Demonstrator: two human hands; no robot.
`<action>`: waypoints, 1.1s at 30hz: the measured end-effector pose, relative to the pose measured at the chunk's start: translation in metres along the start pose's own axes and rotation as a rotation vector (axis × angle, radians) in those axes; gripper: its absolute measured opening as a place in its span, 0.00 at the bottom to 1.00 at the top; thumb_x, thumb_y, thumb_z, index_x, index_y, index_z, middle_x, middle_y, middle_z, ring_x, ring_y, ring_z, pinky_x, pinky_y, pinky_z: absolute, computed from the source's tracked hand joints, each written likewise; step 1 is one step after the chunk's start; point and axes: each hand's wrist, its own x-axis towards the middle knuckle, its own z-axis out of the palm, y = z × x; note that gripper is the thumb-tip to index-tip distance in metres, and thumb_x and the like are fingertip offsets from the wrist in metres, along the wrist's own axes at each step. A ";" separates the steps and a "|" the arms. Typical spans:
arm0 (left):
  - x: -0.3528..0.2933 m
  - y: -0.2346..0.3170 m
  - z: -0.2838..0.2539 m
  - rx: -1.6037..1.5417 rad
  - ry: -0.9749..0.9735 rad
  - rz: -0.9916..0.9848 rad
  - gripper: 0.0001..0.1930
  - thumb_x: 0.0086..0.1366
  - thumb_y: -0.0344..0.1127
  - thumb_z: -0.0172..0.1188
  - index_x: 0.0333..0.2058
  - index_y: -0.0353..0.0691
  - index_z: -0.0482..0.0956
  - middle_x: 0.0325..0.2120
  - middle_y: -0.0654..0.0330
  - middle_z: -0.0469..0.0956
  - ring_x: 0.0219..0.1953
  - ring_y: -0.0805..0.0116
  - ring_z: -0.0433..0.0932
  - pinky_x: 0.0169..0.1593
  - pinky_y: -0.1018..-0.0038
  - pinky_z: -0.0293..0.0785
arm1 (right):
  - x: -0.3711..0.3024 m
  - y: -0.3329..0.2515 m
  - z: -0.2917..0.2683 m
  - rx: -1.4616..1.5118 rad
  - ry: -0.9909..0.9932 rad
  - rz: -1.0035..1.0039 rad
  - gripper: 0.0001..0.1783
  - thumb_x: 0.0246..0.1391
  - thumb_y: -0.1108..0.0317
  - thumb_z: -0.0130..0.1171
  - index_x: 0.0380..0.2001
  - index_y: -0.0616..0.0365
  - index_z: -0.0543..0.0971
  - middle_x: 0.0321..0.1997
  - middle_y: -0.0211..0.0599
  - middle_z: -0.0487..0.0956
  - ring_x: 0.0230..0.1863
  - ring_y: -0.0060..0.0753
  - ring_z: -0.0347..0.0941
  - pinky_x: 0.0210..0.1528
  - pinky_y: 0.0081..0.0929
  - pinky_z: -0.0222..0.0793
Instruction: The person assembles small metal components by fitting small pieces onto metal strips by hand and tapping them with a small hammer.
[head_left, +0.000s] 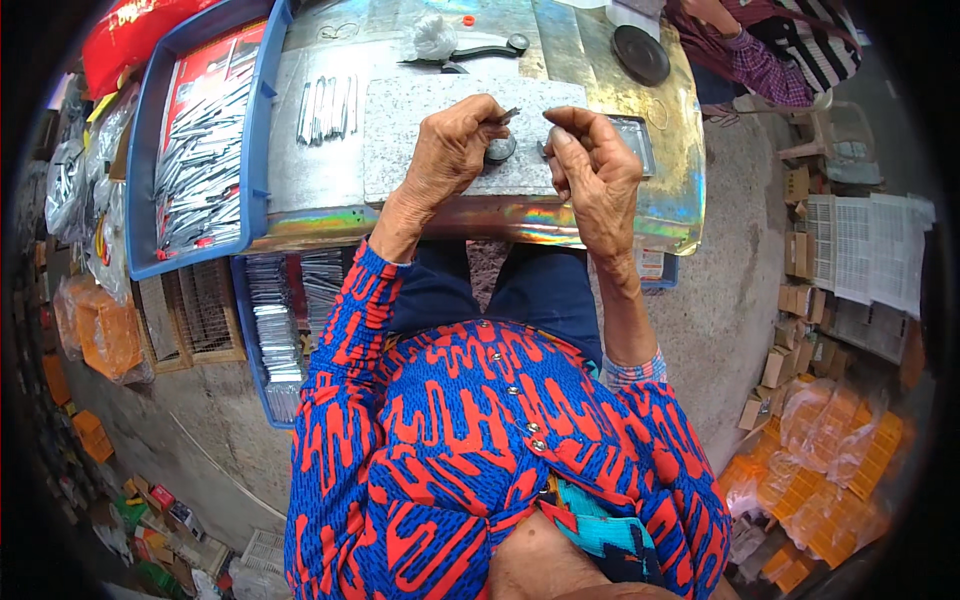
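Observation:
My left hand [455,145] is closed in a pinch above a grey speckled board [400,110]. A small dark metal piece [510,115] sticks out from its fingertips. Facing it across a short gap, my right hand [597,170] has thumb and fingers drawn together; whatever they grip is mostly hidden. Between the two hands, a small dark round thing [500,151] lies on the board. To the left of the board, several slim silvery metal strips [327,110] are set in a row. A shallow grey tray [635,145] sits just beyond my right hand.
At left stands a blue bin [258,150] full of loose metal strips. A black-handled tool [485,50], a clear plastic bag [433,38] and a black round lid [640,55] lie farther back. Another blue bin [245,340] is below the table. Another person [770,50] sits at far right.

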 end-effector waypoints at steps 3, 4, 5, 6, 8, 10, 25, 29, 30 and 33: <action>-0.002 0.001 0.001 0.050 -0.003 0.007 0.02 0.54 0.22 0.54 0.27 0.34 0.71 0.23 0.58 0.75 0.27 0.71 0.76 0.29 0.79 0.70 | 0.007 -0.014 0.006 -0.037 -0.070 -0.034 0.10 0.56 0.70 0.48 0.38 0.64 0.72 0.21 0.26 0.70 0.19 0.10 0.59 0.19 0.11 0.56; -0.002 0.003 0.001 0.049 0.001 0.006 0.02 0.54 0.22 0.54 0.27 0.34 0.71 0.23 0.58 0.75 0.27 0.71 0.76 0.29 0.79 0.70 | 0.009 -0.018 0.008 -0.072 -0.118 -0.062 0.10 0.56 0.68 0.48 0.38 0.63 0.73 0.20 0.25 0.69 0.19 0.10 0.59 0.19 0.11 0.56; -0.001 0.006 0.001 0.041 0.023 0.029 0.02 0.53 0.23 0.54 0.26 0.34 0.70 0.22 0.56 0.74 0.25 0.66 0.76 0.27 0.76 0.70 | 0.010 -0.021 0.011 -0.122 -0.119 -0.069 0.11 0.56 0.66 0.49 0.35 0.63 0.74 0.19 0.26 0.69 0.20 0.11 0.60 0.21 0.13 0.56; -0.001 0.007 0.002 0.032 0.045 0.053 0.02 0.52 0.23 0.53 0.25 0.34 0.69 0.21 0.55 0.72 0.24 0.60 0.76 0.26 0.73 0.70 | 0.012 -0.020 0.013 -0.125 -0.121 -0.070 0.11 0.56 0.66 0.49 0.35 0.63 0.74 0.19 0.26 0.69 0.20 0.11 0.60 0.21 0.13 0.56; -0.001 0.006 0.004 0.049 0.072 0.058 0.02 0.52 0.24 0.54 0.24 0.35 0.69 0.21 0.55 0.72 0.24 0.60 0.76 0.26 0.73 0.70 | 0.016 -0.016 0.017 -0.159 -0.141 -0.078 0.11 0.56 0.65 0.50 0.31 0.64 0.75 0.19 0.27 0.70 0.21 0.13 0.61 0.22 0.14 0.57; -0.002 0.005 0.005 0.067 0.100 0.059 0.03 0.52 0.24 0.54 0.24 0.35 0.69 0.21 0.55 0.72 0.24 0.60 0.75 0.26 0.72 0.70 | 0.018 -0.013 0.017 -0.166 -0.127 -0.031 0.12 0.54 0.65 0.51 0.28 0.64 0.75 0.19 0.27 0.69 0.22 0.14 0.62 0.23 0.16 0.58; -0.003 0.000 0.005 -0.027 0.065 -0.002 0.01 0.54 0.22 0.53 0.27 0.33 0.71 0.21 0.57 0.73 0.24 0.72 0.73 0.27 0.78 0.68 | -0.011 0.036 0.023 -0.112 -0.068 -0.030 0.11 0.45 0.73 0.58 0.32 0.60 0.67 0.26 0.26 0.67 0.27 0.16 0.62 0.30 0.15 0.62; -0.004 -0.001 0.005 -0.012 0.038 -0.028 0.01 0.54 0.22 0.53 0.27 0.33 0.71 0.23 0.57 0.74 0.26 0.72 0.75 0.28 0.78 0.69 | -0.025 0.021 0.006 -0.202 -0.011 -0.112 0.16 0.47 0.67 0.59 0.37 0.61 0.69 0.33 0.34 0.68 0.31 0.21 0.64 0.31 0.17 0.63; -0.004 -0.001 0.005 -0.026 0.030 -0.036 0.01 0.55 0.21 0.53 0.27 0.33 0.71 0.23 0.57 0.75 0.27 0.72 0.75 0.29 0.79 0.69 | -0.026 0.015 -0.002 -0.301 0.037 -0.135 0.15 0.48 0.66 0.58 0.37 0.62 0.68 0.34 0.36 0.69 0.31 0.24 0.64 0.31 0.19 0.64; -0.005 -0.002 0.004 -0.059 0.026 -0.052 0.01 0.55 0.21 0.53 0.27 0.33 0.71 0.24 0.58 0.75 0.29 0.73 0.76 0.31 0.79 0.71 | -0.028 0.021 -0.032 -0.626 0.110 -0.199 0.14 0.49 0.66 0.57 0.36 0.62 0.68 0.33 0.39 0.69 0.33 0.26 0.66 0.31 0.23 0.65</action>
